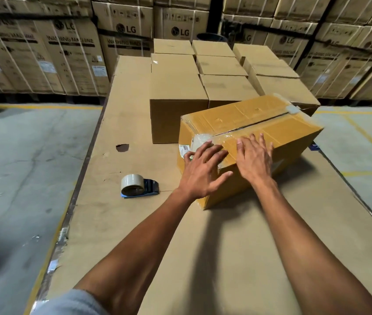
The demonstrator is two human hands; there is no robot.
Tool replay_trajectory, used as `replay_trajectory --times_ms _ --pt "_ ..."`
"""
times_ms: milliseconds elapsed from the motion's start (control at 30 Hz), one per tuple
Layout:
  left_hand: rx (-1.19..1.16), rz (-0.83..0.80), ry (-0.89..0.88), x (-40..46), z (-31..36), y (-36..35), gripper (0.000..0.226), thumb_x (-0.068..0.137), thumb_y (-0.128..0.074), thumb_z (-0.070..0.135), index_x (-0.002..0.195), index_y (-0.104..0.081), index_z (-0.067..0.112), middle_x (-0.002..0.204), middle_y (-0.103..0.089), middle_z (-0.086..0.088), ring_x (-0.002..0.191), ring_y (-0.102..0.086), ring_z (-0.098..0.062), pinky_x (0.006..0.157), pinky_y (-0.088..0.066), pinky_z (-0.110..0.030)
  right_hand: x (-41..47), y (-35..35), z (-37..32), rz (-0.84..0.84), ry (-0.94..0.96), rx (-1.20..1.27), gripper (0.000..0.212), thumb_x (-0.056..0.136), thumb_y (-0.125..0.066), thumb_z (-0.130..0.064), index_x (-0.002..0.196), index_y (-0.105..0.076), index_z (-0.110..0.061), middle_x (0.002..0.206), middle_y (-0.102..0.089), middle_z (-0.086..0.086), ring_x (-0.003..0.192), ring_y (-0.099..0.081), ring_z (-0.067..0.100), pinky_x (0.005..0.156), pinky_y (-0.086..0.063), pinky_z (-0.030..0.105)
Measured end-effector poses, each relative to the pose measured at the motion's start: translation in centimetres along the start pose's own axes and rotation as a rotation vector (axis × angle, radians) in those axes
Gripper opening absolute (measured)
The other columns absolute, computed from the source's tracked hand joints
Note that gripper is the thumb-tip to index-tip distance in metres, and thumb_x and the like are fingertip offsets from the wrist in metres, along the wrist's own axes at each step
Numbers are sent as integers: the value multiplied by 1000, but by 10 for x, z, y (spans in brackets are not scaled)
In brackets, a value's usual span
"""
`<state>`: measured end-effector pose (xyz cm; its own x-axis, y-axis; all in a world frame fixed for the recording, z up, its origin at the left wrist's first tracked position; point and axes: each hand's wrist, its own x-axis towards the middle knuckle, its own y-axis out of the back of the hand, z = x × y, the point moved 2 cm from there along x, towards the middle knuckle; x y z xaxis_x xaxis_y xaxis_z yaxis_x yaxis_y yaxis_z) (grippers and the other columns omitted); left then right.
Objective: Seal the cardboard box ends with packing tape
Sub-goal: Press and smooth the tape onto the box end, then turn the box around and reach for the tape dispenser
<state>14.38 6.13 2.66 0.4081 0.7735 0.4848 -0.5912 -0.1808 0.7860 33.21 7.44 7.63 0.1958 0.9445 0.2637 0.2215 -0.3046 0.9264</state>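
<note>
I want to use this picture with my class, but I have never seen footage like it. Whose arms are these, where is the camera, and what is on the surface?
There is no machine: a person wears one camera on the head, looking down at their own arms. The left hand and right hand press flat on a tape-covered cardboard box, near its end. Neither hand holds anything. The tape dispenser lies alone to the left on the cardboard-covered table. Plain boxes stand behind, with big printed cartons stacked beyond.
</note>
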Motion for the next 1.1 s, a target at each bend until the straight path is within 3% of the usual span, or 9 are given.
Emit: replay_trajectory --times_ms 133,267,367,467,533,667,1100 --pt "76 28 -77 4 -18 14 60 104 -56 58 156 -56 27 160 -55 4 156 -40 -17 114 -31 -51 3 -8 4 -59 70 59 66 112 -18 -54 160 -43 -16 171 -33 13 163 -21 31 132 0 55" --pt "129 101 39 7 -47 35 56 99 -59 48 150 -60 27 156 -60 6 151 -46 -15 109 -37 -50 5 -6 -18 -123 281 125 62 111 -33 -49 158 -46 -12 170 -38 12 161 -27 28 133 -12 49" --pt "201 86 109 8 -67 47 58 97 -59 48 151 -58 28 157 -59 4 153 -45 -18 110 -37 -49 14 -8 -16 -124 359 50 70 106 -47 -56 164 -36 -18 175 -26 7 165 -12 25 132 -1 51" --pt "255 71 162 10 -71 50 62 98 -57 51 154 -55 26 158 -58 1 154 -44 -21 113 -37 -50 24 -15 11 -117 237 -161 97 95 -49 -75 169 -13 -25 179 -1 5 165 8 32 123 15 61" --pt "303 54 160 9 -69 46 64 104 -51 58 161 -48 29 162 -54 1 156 -41 -22 114 -38 -50 27 -20 24 -122 176 -200 98 96 -48 -76 170 -9 -24 178 5 7 163 12 38 124 14 65" --pt "364 39 166 10 -70 37 63 107 -48 63 164 -43 36 168 -46 2 160 -33 -23 114 -38 -47 33 -29 23 -123 182 -188 91 99 -44 -70 169 -13 -21 179 -8 10 163 7 42 126 4 73" --pt "383 -105 256 41 -86 43 62 111 -53 46 168 -33 35 177 -34 1 167 -19 -26 127 -29 -55 62 -41 4 -129 168 -175 89 101 -47 -65 169 -15 -18 178 -10 12 163 8 44 120 17 67"
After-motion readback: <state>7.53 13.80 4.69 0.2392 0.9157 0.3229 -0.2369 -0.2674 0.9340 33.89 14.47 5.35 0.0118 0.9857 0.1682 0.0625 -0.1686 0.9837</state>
